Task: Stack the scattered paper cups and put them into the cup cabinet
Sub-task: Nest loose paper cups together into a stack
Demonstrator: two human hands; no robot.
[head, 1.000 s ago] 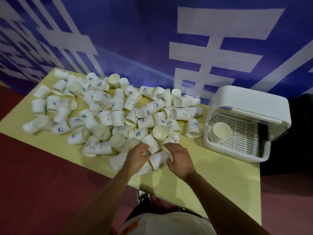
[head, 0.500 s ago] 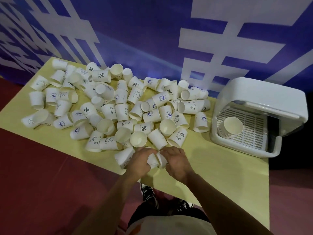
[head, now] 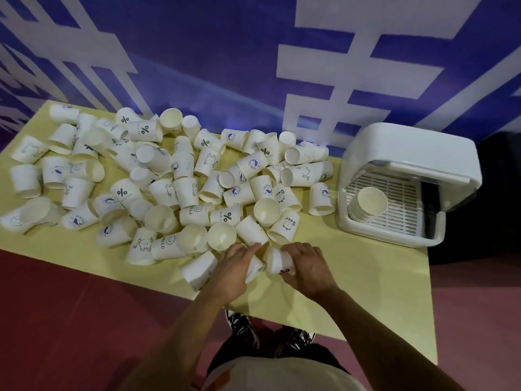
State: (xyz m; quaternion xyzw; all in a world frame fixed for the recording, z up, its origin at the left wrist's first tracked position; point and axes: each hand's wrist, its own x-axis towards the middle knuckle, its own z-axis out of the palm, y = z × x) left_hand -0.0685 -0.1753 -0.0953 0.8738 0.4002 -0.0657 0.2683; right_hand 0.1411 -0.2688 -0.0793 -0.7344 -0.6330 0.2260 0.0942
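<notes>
Changed since half a second ago: the left hand [head: 238, 270] has uncurled, and its fingers [head: 249, 251] now lie nearly straight.

- Left hand: rests over a side-lying cup [head: 255, 270], well left of the cup cabinet [head: 408, 153]; thumb hidden.
- Right hand [head: 306, 270]: fingers [head: 296, 249] curled round a second cup [head: 276, 261], which lies tilted just beside the first, a thin gap between them.
- Scattered paper cups [head: 186, 190]: white, most of them printed, some upright and many lying tipped, spread left of the cabinet to the far end of the table [head: 366, 292].
- Cup cabinet: white, open at the front, standing at the right end of the table, with a slatted tray inside.
- Stacked cups [head: 368, 203]: one nested stack lying inside the cabinet at its left, mouth toward the camera.
</notes>
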